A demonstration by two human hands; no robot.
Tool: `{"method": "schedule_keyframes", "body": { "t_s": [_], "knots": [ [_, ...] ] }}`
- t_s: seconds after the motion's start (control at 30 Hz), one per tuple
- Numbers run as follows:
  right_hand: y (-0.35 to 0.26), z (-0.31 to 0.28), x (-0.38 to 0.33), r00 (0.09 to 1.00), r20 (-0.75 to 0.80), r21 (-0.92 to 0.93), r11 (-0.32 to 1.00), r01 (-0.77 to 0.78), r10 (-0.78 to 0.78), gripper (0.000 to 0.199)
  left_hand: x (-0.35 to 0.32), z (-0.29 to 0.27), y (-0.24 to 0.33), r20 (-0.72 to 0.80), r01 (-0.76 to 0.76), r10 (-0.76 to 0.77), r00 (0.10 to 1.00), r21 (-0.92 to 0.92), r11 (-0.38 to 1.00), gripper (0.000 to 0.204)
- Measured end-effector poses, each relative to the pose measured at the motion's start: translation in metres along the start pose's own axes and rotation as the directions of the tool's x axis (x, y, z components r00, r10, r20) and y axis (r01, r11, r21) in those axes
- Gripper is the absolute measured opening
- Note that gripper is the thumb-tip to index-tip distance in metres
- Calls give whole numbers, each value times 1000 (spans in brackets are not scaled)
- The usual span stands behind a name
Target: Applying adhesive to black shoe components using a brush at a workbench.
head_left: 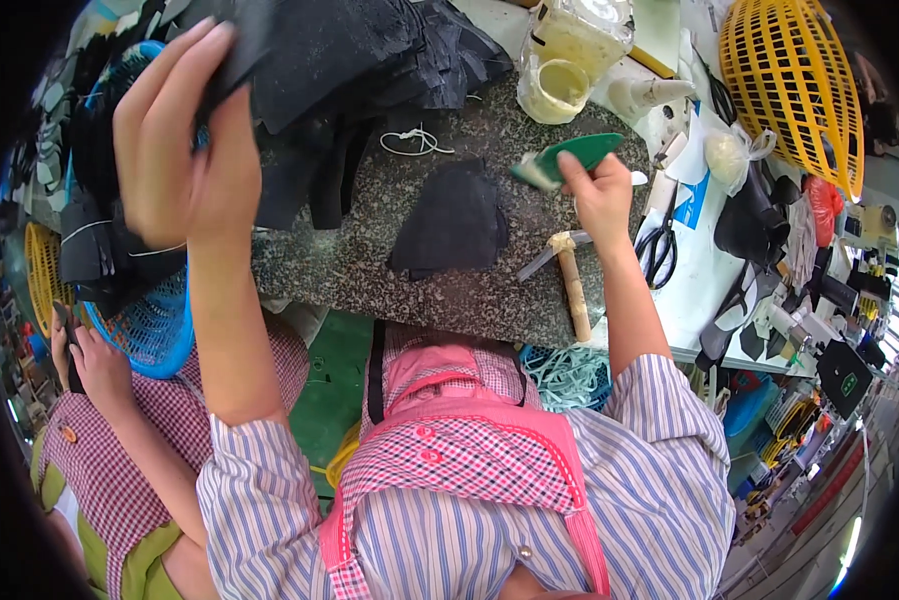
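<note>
- Nearest the camera, the left hand [184, 165] was raised, pinching a black piece [241, 50] between thumb and fingers; blur hid its outline. It looked thin, light and pliable, best held by an edge.
- Beyond it, a stack [339, 60] of black sheets lay heaped, likely heavy as a whole.
- Black cutouts [449, 220] lay flat and layered mid-slab [319, 275]; a corner seemed the easiest place to lift.
- The right hand [604, 200] gripped a green scraper [591, 150] over the slab, seemingly stiff and light; its whitish left end might be tacky, so better not touched.
</note>
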State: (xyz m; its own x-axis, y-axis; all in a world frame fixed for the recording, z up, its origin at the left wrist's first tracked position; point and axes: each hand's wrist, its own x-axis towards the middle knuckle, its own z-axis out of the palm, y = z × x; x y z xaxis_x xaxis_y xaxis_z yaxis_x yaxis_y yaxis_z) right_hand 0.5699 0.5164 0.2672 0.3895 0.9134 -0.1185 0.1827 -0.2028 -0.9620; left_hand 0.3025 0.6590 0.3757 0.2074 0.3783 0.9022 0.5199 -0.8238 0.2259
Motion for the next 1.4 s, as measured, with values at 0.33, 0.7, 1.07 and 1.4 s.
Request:
{"method": "schedule_keyframes", "body": {
  "t_s": [0.33, 0.7, 1.07, 1.4],
  "knots": [
    [-12, -35, 82, 957, -149, -175, 959, 223, -250, 16, -182, 28, 87, 887, 258, 107, 450, -243, 935, 47],
    [6, 1, 10, 997, -62, 238, 971, -33, 49, 10, -200, 34, 92, 791, 512, -185, 583, -182, 839, 13],
    [31, 31, -6, 981, 56, -163, 967, 193, -187, 10, -208, 32, 98, 750, 755, -397, 529, -202, 625, 10],
    [16, 13, -34, 975, 207, -336, 942, -10, 84, 10, -215, 34, 102, 697, 629, -320, 642, -239, 740, 13]
  ]
}}
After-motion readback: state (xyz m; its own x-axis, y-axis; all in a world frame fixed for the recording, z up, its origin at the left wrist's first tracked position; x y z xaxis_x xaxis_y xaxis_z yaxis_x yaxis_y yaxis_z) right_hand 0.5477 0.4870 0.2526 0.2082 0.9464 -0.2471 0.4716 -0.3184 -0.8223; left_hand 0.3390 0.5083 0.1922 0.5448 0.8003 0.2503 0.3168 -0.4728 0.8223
